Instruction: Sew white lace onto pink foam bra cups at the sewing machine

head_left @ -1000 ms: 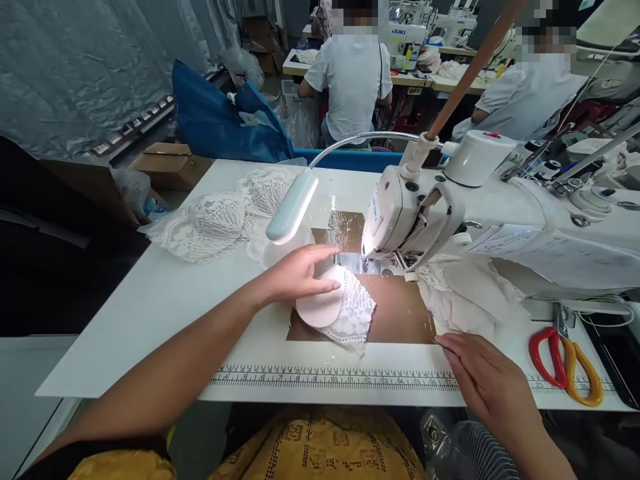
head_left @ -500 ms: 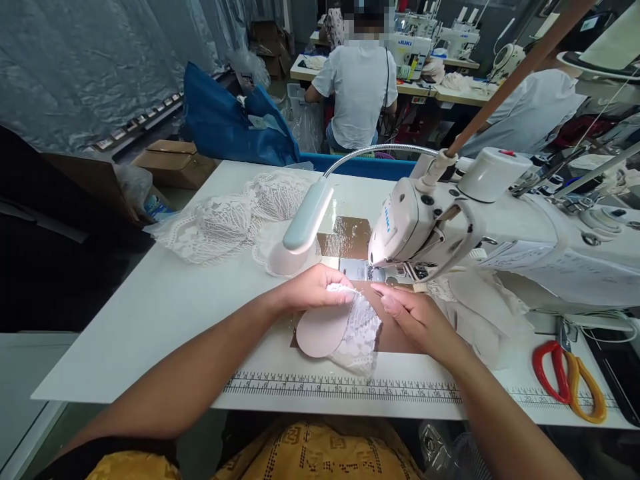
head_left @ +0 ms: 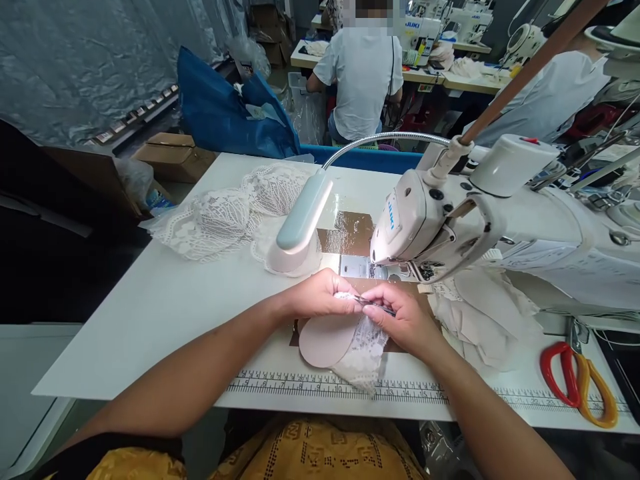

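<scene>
My left hand (head_left: pixel 327 293) pinches the upper edge of a pale pink bra cup (head_left: pixel 327 341) with white lace (head_left: pixel 367 357) attached, over the table's front part. Closed around a slim, dark metal tool that looks like thread snips (head_left: pixel 377 306) is my right hand (head_left: pixel 400 317). The tool's tip meets the lace edge right at my left fingertips; its exact shape is partly hidden by my fingers. Just behind both hands stands the needle area of a white sewing machine (head_left: pixel 400 220).
A lamp (head_left: pixel 303 213) hangs over another cup. White lace cups (head_left: pixel 210 223) lie at the left, and pale fabric pieces (head_left: pixel 485 313) at the right. Red-and-orange-handled scissors (head_left: pixel 575 383) rest near a printed ruler (head_left: pixel 420 393). A person (head_left: pixel 357 80) sits beyond a blue bag (head_left: pixel 235 110).
My right hand has moved left to meet my left hand, bringing the metal tool to the lace edge. The bra cup has shifted slightly down. The whole view has shifted a little.
</scene>
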The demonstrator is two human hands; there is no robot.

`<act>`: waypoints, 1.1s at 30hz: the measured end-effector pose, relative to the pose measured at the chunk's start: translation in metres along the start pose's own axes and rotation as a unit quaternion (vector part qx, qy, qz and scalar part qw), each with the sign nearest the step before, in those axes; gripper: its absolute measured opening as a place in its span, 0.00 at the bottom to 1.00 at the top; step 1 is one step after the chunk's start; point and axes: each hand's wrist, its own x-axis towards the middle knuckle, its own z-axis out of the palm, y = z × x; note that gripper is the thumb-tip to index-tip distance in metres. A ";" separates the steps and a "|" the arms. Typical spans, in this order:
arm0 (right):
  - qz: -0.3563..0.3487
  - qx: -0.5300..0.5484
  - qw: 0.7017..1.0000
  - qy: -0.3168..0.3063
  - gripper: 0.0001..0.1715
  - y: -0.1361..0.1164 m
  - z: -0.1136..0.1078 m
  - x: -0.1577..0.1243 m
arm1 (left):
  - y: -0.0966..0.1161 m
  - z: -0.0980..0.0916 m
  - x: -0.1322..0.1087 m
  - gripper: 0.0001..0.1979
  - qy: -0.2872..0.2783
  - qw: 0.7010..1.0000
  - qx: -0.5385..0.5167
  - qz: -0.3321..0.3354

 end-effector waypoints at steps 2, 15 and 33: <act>0.004 0.010 1.000 0.012 0.11 0.003 0.002 0.001 | -0.001 0.002 0.001 0.17 0.003 1.000 0.015 -0.006; 0.097 0.090 0.991 -0.024 0.11 0.004 0.000 0.001 | 0.024 -0.031 -0.015 0.15 -0.025 0.983 0.173 -0.050; 0.052 0.012 0.998 -0.024 0.11 0.020 -0.002 -0.005 | 0.042 -0.043 -0.064 0.17 0.143 0.918 0.350 -0.122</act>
